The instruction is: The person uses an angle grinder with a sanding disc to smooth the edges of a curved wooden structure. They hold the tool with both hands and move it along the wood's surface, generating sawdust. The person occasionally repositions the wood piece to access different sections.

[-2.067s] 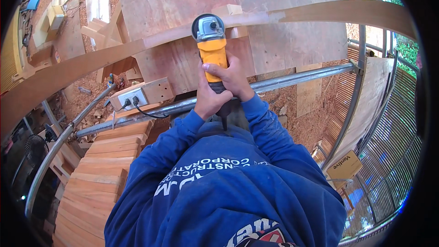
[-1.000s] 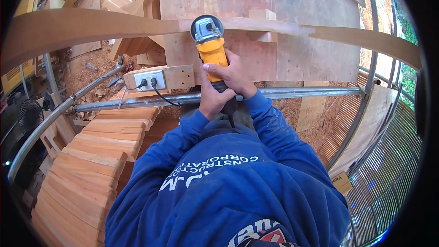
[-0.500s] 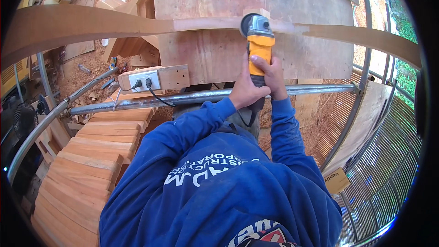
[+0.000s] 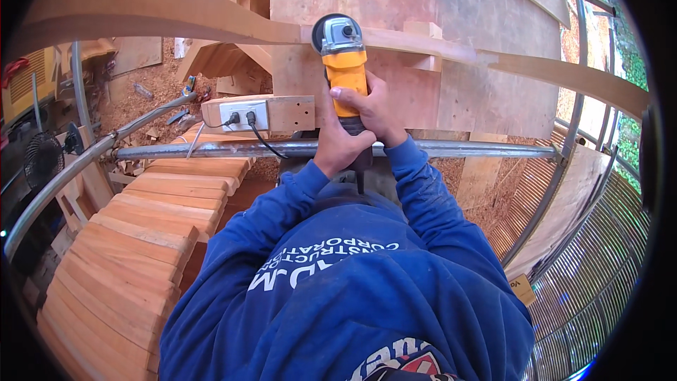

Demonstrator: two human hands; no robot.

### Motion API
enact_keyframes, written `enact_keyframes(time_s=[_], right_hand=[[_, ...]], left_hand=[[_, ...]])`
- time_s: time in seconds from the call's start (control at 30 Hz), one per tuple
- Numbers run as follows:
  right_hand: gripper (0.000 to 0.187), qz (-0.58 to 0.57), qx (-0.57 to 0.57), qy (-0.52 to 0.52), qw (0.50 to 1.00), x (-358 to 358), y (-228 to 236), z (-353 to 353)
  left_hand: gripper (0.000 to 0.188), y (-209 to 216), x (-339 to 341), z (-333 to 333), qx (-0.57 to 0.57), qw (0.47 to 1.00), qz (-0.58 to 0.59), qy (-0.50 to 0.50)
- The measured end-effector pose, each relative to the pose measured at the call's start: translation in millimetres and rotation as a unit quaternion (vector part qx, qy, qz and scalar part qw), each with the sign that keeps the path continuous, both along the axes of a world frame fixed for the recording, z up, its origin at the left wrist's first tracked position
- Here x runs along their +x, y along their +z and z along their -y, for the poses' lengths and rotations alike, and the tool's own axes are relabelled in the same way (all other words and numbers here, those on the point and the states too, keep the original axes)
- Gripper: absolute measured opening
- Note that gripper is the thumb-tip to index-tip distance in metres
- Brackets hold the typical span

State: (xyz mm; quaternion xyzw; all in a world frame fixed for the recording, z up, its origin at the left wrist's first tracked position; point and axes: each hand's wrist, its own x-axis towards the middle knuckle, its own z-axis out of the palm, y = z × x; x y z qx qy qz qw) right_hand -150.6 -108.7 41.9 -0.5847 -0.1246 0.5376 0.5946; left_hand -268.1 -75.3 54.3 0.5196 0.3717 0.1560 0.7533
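Both my hands are closed around a yellow and grey angle grinder (image 4: pixel 347 70). My left hand (image 4: pixel 340 142) grips its dark rear handle, while my right hand (image 4: pixel 375 109) wraps the yellow body from the right side, thumb across the top. The round dark disc (image 4: pixel 324 31) at the grinder's head lies over a long curved wooden beam (image 4: pixel 197 10). Whether the disc touches the wood cannot be made out. The beam spans from left to right above a plywood work surface (image 4: pixel 493 99), with a small wood block (image 4: pixel 423 29) beneath it. Its middle stretch is paler than its ends.
A metal pipe (image 4: pixel 451 148) crosses in front of my body. An outlet box (image 4: pixel 244 116) with two plugs sits left on a wood strip. Stacked wooden slats (image 4: pixel 127 254) fill the lower left, near a black fan (image 4: pixel 44 157). A cardboard box (image 4: pixel 522 289) is at right.
My hands and the grinder have moved left along the beam. The view has shifted too, so the beam's left end and the wood block appear differently placed.
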Motion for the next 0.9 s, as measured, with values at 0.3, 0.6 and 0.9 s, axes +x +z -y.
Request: enact_keyframes(time_s=[0.3,0.6,0.9], right_hand=[[0.049,0.008,-0.012,0.012,1.0,-6,-4,-3],[0.048,0.026,-0.032,-0.033,0.999,4,8,21],[0.05,0.024,-0.009,0.009,1.0,2,4,-16]], left_hand=[[0.078,-15,-9,-2,0.008,1.0,0.011,-0.002],[0.084,-26,-2,20,0.015,0.999,0.027,-0.038],[0.081,-27,-6,-12,0.024,0.999,0.025,0.007]])
